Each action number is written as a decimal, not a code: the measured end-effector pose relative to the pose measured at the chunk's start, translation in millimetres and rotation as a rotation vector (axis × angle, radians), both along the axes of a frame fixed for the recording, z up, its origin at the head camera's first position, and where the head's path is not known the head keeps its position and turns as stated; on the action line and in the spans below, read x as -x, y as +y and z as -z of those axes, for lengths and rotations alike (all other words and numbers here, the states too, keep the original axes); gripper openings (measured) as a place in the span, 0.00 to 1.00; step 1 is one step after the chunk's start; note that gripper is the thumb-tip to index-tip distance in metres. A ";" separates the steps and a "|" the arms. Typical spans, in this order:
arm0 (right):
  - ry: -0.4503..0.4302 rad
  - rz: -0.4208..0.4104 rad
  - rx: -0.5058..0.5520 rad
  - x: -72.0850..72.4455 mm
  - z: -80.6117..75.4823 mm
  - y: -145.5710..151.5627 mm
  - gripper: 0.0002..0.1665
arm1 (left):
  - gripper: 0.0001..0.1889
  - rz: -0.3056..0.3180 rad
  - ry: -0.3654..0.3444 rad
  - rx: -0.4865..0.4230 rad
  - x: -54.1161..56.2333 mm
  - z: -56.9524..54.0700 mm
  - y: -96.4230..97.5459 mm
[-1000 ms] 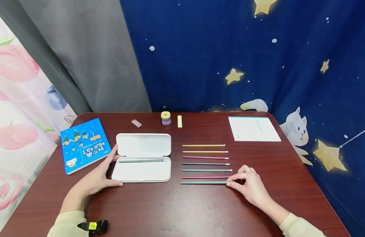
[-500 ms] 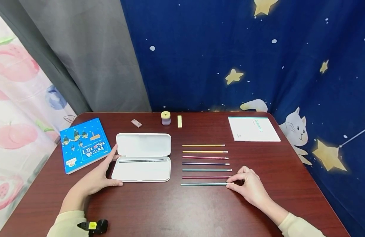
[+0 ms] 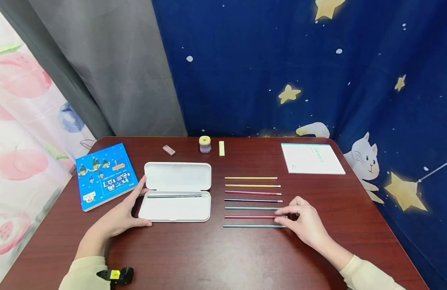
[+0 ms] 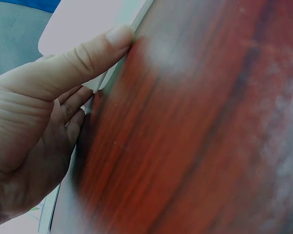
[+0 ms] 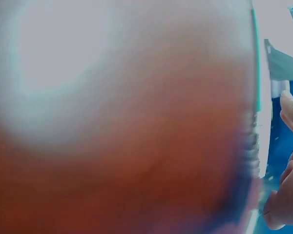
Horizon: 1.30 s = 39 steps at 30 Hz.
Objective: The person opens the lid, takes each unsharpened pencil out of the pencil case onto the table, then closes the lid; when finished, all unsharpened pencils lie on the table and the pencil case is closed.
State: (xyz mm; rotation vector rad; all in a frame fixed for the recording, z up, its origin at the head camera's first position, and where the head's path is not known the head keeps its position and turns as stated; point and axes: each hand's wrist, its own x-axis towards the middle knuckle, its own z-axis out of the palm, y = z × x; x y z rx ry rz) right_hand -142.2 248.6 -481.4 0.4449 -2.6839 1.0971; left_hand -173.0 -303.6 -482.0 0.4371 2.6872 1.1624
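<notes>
A white pencil case [image 3: 180, 211] lies with its lid up, and a thin dark pencil [image 3: 176, 196] rests inside. My left hand [image 3: 122, 213] holds the case's left end, thumb at the front edge and fingers behind. In the left wrist view the thumb [image 4: 95, 53] presses along the white rim. Right of the case several pencils lie in parallel rows. My right hand [image 3: 305, 221] is over the erasers at their right ends, thumb and index finger parted around the magenta pencil [image 3: 249, 217]. A teal pencil [image 3: 250, 226] lies nearest me, another teal one [image 3: 249, 208] just beyond the magenta.
A blue book [image 3: 105, 175] lies left of the case. Behind stand an eraser [image 3: 169, 150], a yellow-topped jar-like sharpener [image 3: 205, 144] and a pale yellow strip [image 3: 221, 148]. A white notebook [image 3: 312, 158] lies at the back right. Curtains hang behind the table.
My right hand has let go of the nearest teal pencil, which shifted slightly toward me, and moved away from me to the magenta one. The left hand stays on the case.
</notes>
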 end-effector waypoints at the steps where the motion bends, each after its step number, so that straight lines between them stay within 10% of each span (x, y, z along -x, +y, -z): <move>1: 0.005 -0.010 0.006 3.5 -4.5 -4.1 0.13 | 0.72 -0.001 0.000 0.002 -0.2 -0.7 0.2; 9: 0.012 -0.140 -0.053 33.6 -28.8 -62.1 0.16 | 0.73 -0.007 0.002 0.004 -2.2 -3.1 2.0; 20: -0.156 -0.386 -0.331 51.6 -23.2 -154.9 0.35 | 0.73 -0.020 -0.007 0.005 -3.1 -0.3 2.4; 39: -0.099 -0.232 -0.390 54.8 -17.3 -192.6 0.17 | 0.72 -0.019 -0.013 -0.003 -3.0 -4.4 2.3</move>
